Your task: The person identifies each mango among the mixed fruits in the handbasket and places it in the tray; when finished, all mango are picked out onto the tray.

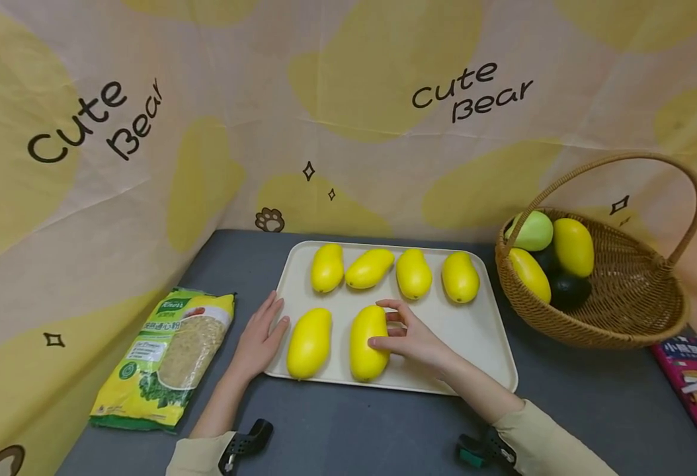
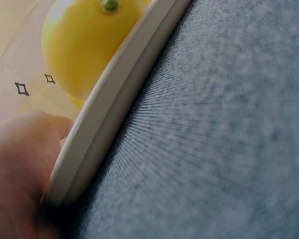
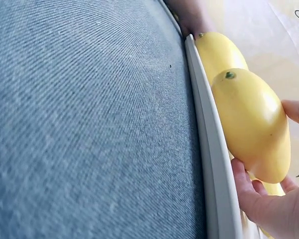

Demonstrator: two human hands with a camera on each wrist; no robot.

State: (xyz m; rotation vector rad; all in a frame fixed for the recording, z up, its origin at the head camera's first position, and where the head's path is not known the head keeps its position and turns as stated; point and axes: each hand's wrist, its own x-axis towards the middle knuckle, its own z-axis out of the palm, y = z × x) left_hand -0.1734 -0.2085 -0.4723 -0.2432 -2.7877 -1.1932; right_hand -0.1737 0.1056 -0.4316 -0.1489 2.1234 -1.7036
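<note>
At the left, past a yellow bag [image 1: 166, 360] lying on the grey desk [image 1: 348, 426], the left hand [image 1: 258, 340] came up from the near side and rested at the near left part of the rim of the white tray [image 1: 470, 337]; its fingers were loosely extended, the thumb set apart from them, and it gripped no fruit; to its right, the front left mango [image 1: 309, 344] lay just beside the thumb.

The right hand [image 1: 414, 337] reached in from the near right, forearm slanting over the tray's near edge; its fingers held the front right mango [image 1: 368, 344], which sat between thumb and fingertips at the tray's near side; four back mangoes [image 1: 413, 274] lay in a row behind it; farther right stood a wicker basket [image 1: 628, 277] of fruit.

The left wrist view showed only a blurred part of the left hand; the undersides of its fingers were hidden; the held mango partly covered the right fingertips; in the basket, the dark fruit [image 1: 570, 291] was hard to make out; the pink package [image 1: 696, 390] was cut off at the right.
</note>
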